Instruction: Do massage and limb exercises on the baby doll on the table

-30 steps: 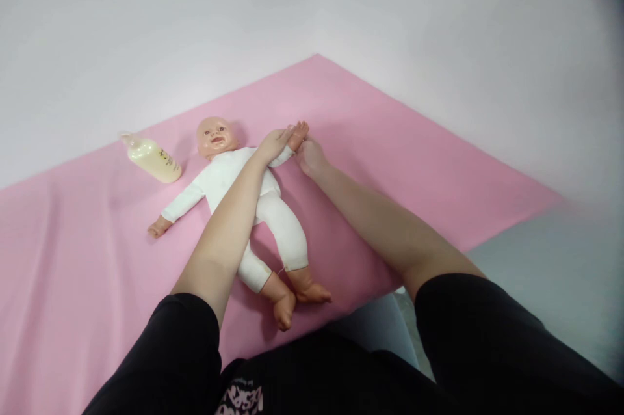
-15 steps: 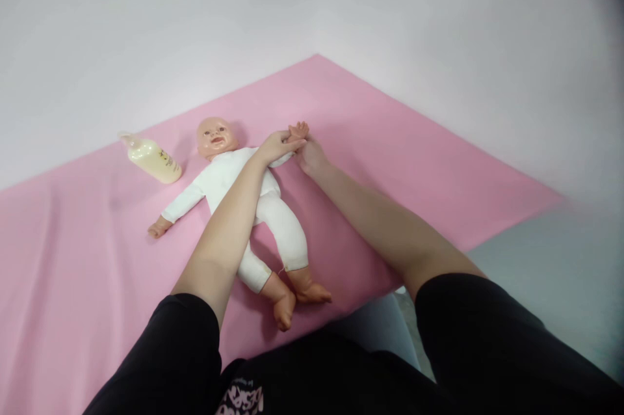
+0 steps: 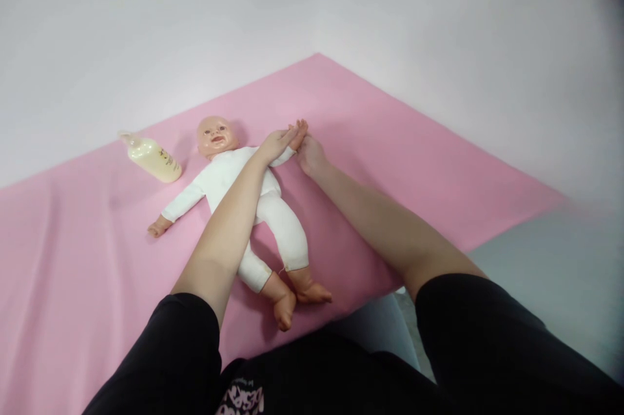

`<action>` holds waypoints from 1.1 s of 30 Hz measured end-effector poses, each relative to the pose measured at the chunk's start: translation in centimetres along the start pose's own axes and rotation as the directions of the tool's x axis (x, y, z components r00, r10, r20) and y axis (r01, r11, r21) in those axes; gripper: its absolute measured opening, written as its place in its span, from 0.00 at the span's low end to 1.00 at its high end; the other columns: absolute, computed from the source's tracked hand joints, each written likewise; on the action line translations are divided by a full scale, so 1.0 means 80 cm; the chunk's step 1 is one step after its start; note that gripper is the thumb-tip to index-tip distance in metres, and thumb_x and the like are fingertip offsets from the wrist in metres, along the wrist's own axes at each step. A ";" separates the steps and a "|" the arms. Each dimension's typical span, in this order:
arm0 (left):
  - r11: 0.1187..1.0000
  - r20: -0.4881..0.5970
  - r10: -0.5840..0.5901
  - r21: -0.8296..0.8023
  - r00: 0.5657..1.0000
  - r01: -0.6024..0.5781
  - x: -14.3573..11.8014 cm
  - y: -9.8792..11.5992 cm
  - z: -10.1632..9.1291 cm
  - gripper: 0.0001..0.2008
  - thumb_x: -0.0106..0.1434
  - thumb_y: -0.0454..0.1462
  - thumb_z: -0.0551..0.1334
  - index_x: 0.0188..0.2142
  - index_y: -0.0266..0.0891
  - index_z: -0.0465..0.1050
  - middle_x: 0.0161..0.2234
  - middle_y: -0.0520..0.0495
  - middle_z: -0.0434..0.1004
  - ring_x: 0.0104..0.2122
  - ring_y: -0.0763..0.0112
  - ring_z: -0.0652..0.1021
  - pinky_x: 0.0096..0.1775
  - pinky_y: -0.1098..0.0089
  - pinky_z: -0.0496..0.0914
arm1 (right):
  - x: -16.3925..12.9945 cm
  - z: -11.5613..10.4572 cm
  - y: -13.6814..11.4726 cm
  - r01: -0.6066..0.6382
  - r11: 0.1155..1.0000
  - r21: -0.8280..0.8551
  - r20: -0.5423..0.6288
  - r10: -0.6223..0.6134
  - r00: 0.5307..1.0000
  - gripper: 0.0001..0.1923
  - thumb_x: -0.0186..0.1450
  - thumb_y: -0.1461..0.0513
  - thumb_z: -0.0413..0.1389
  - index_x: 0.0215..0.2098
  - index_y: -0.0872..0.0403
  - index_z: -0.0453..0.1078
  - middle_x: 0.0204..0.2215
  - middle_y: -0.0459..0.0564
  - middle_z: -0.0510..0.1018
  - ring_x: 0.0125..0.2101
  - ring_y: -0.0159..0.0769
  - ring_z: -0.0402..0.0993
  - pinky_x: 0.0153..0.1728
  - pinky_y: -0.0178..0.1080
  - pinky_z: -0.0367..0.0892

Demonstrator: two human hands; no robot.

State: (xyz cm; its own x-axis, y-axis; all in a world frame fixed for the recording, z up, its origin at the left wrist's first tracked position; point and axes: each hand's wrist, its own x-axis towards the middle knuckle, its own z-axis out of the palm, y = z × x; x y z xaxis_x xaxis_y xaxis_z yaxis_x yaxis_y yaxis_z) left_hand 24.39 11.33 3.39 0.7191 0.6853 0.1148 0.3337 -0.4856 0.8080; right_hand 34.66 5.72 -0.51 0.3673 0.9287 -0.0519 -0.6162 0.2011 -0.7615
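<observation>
Since half a second ago the left hand [image 3: 275, 144] has flattened over the doll [image 3: 244, 197]'s arm; the right hand [image 3: 309, 153] grips it, fingers hidden. Beside the doll lies a bottle [image 3: 152, 159], label unreadable.

Bare pink sheet [image 3: 414, 161] open from 12 to 4 o'clock of doll [image 3: 244, 207]. Bottle [image 3: 153, 159] blocks at 10. Walls [image 3: 439, 25] close beyond.

Two plain white walls [image 3: 439, 25] meet in a corner at the far side. A pink sheet [image 3: 414, 161] covers the bed, wrinkled on the left. Near right, grey floor [image 3: 550, 272] shows. Light is soft and even.
</observation>
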 end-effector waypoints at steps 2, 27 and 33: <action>1.000 0.010 -0.010 0.012 1.000 0.010 -0.001 0.002 0.000 0.35 0.74 0.57 0.46 0.46 0.32 0.81 0.44 0.39 0.84 0.47 0.58 0.80 0.53 0.64 0.69 | 0.000 0.002 -0.001 -0.032 0.995 0.091 -0.051 0.036 0.998 0.10 0.69 0.60 0.49 0.41 0.48 0.72 0.42 0.43 0.85 0.58 0.34 0.74 0.65 0.42 0.64; 0.995 0.039 0.080 0.062 0.996 -0.083 0.003 -0.003 -0.001 0.29 0.70 0.56 0.53 0.36 0.33 0.78 0.34 0.45 0.79 0.37 0.63 0.77 0.43 0.66 0.68 | 0.010 -0.006 0.016 0.115 0.993 0.012 -0.018 -0.115 0.993 0.05 0.64 0.57 0.59 0.37 0.49 0.71 0.42 0.45 0.80 0.53 0.34 0.75 0.65 0.44 0.65; 0.995 0.070 0.089 0.048 0.994 -0.092 0.001 0.001 -0.001 0.20 0.63 0.50 0.62 0.38 0.32 0.77 0.29 0.50 0.72 0.32 0.69 0.71 0.39 0.68 0.64 | 0.011 -0.007 0.013 0.089 0.996 0.011 -0.012 -0.089 0.996 0.05 0.61 0.57 0.61 0.34 0.47 0.73 0.36 0.43 0.79 0.50 0.37 0.78 0.62 0.46 0.70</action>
State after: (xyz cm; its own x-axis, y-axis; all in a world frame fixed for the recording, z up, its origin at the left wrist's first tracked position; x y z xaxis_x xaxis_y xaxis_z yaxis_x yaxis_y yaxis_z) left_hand 24.42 11.40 3.54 0.7867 0.6000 0.1454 0.2948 -0.5720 0.7655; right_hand 34.73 6.58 -1.73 0.4284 0.9035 0.0084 -0.5887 0.2862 -0.7560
